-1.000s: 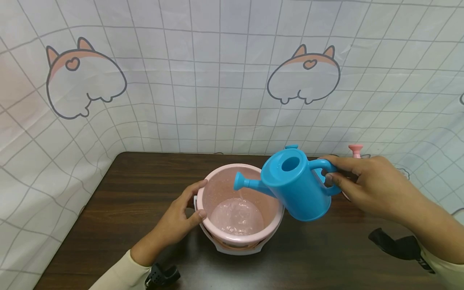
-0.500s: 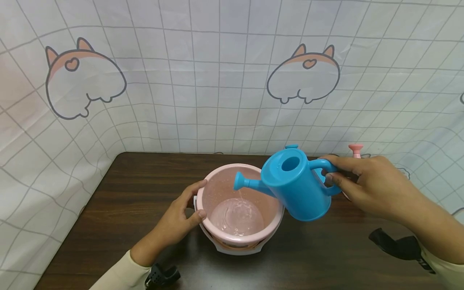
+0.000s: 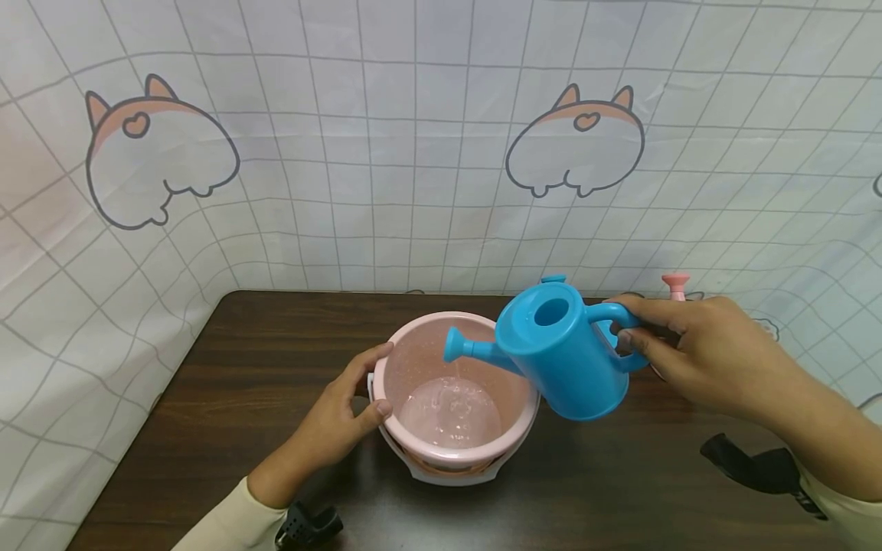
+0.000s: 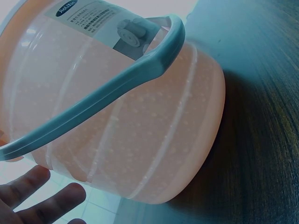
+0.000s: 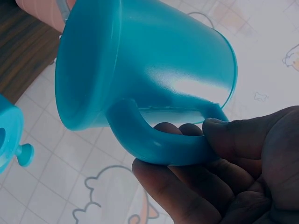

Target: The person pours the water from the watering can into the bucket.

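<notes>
Watering can (image 3: 568, 371) tilts, spout (image 3: 482, 350) over the bucket (image 3: 458, 457), its handle gripped in the right hand (image 3: 720, 356). A thin stream seems to fall, though it is faint. Tilting further could spill water through the top hole — or a nudge could tip the bucket, as the left hand (image 3: 338, 417) only steadies its rim, fingers spread. A pink-topped thing (image 3: 676, 285) and another blue thing (image 5: 13, 135) crowd the right side.

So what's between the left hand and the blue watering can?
The pink bucket, with water inside, as the head view shows. The left hand holds its rim; the spout of the blue watering can hangs over it.
</notes>
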A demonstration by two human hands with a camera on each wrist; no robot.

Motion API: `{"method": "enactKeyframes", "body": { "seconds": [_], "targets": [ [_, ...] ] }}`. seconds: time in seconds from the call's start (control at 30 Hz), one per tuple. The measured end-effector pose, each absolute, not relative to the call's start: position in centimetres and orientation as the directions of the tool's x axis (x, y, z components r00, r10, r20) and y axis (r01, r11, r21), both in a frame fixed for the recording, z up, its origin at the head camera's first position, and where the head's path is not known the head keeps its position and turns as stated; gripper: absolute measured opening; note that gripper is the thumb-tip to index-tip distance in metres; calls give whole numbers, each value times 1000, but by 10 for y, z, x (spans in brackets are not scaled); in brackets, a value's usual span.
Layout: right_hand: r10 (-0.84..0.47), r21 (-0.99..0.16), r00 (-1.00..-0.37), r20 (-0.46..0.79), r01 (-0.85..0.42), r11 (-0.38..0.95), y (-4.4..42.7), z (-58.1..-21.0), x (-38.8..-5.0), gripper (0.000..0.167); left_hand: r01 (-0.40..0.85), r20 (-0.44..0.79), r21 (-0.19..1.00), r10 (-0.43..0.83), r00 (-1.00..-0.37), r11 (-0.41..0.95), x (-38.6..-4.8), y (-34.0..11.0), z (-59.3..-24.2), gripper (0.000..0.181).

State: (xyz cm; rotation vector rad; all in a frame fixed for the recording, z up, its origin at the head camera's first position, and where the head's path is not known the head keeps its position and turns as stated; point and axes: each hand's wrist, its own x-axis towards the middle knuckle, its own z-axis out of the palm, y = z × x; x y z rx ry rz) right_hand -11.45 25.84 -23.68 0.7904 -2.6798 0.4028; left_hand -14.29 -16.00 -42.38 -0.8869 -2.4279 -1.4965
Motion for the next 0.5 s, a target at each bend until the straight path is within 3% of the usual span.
{"method": "enactKeyframes", "body": {
  "seconds": [0.5],
  "targets": [
    [-495,-172,-775,393,-591,788,259,-237,-115,45,547,407,769,407,-818,329,-143,-160,-423,67]
  ]
}}
